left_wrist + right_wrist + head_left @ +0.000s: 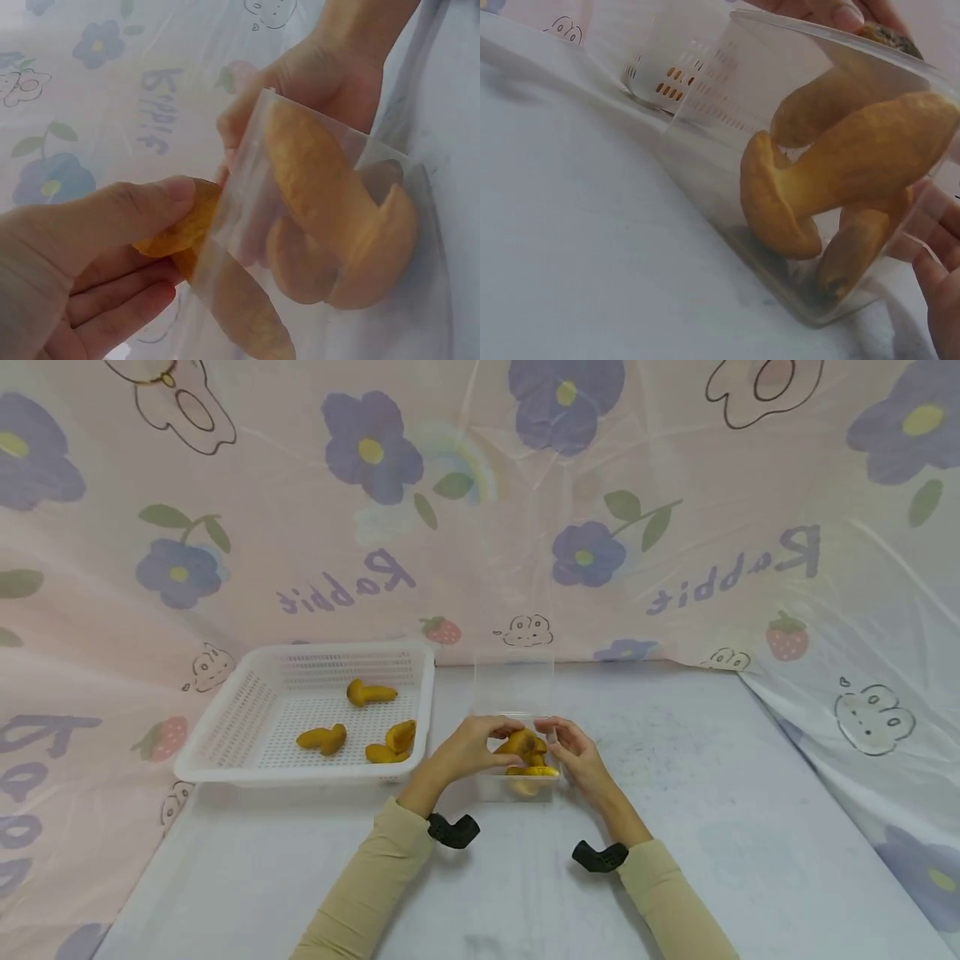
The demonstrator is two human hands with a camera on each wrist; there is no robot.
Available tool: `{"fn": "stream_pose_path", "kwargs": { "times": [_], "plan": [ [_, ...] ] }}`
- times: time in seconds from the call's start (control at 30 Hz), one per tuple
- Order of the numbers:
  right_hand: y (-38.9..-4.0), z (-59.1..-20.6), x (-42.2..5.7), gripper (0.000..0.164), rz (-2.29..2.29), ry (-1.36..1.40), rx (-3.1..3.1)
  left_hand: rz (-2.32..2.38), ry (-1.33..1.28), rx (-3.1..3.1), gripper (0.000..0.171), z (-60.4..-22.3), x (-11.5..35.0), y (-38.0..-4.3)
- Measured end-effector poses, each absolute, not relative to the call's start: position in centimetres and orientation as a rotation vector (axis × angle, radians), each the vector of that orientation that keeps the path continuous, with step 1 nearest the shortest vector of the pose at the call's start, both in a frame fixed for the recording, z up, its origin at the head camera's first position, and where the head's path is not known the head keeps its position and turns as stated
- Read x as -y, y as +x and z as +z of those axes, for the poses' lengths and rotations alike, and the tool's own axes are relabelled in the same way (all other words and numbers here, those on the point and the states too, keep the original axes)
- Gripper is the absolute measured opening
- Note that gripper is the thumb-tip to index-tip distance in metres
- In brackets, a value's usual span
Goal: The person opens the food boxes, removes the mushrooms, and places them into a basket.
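Note:
My left hand pinches a yellow-brown mushroom between thumb and fingers, over the opening of a clear plastic box. In the left wrist view the mushroom's stem runs down behind the box wall. Several similar mushrooms lie inside, one with its broad cap against the side. My right hand grips the box at its right side, fingers at the rim. Part of that hand shows behind the box in the left wrist view. The box's clear lid stands raised at the back.
On the left stands a white perforated basket, close to the box. Several mushrooms lie spread on its floor. A printed cloth hangs behind the white table. Black wrist devices sit below both hands.

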State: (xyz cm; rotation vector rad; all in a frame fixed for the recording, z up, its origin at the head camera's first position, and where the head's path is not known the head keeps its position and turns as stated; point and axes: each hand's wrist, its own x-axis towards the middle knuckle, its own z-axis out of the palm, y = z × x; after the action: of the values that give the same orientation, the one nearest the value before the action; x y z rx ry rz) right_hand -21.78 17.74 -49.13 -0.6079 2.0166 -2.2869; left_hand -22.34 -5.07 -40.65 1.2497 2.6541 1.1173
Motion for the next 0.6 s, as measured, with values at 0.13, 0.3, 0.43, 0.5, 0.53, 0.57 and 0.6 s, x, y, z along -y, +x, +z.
{"fn": "stream_pose_path", "kwargs": {
  "times": [0.13,0.3,0.43,0.5,0.53,0.57,0.6],
  "plan": [
    [-21.8,-49.2,-17.9,0.038,-2.291,-0.624,-2.002,1.129,1.279,-2.678,0.044,-39.9,5.2,-22.1],
    [-21.9,-49.4,-18.0,0.037,-2.296,-0.675,-1.980,1.134,1.300,-2.713,0.044,-39.3,5.5,-21.9],
    [-21.8,-49.3,-18.0,0.037,-2.297,-0.653,-1.977,1.155,1.317,-2.715,0.044,-38.7,5.7,-21.9],
    [-21.7,-49.2,-18.0,0.037,-2.296,-0.653,-1.983,1.167,1.305,-2.714,0.044,-38.4,5.9,-21.8],
    [-21.7,-49.1,-18.0,0.037,-2.297,-0.655,-1.983,1.169,1.299,-2.716,0.044,-38.3,6.0,-21.8],
    [-21.7,-49.1,-18.0,0.037,-2.299,-0.660,-1.980,1.172,1.290,-2.718,0.044,-38.1,6.1,-21.8],
    [-21.7,-49.1,-18.0,0.037,-2.301,-0.669,-1.980,1.174,1.285,-2.719,0.044,-38.0,6.2,-21.7]
  ]
}}
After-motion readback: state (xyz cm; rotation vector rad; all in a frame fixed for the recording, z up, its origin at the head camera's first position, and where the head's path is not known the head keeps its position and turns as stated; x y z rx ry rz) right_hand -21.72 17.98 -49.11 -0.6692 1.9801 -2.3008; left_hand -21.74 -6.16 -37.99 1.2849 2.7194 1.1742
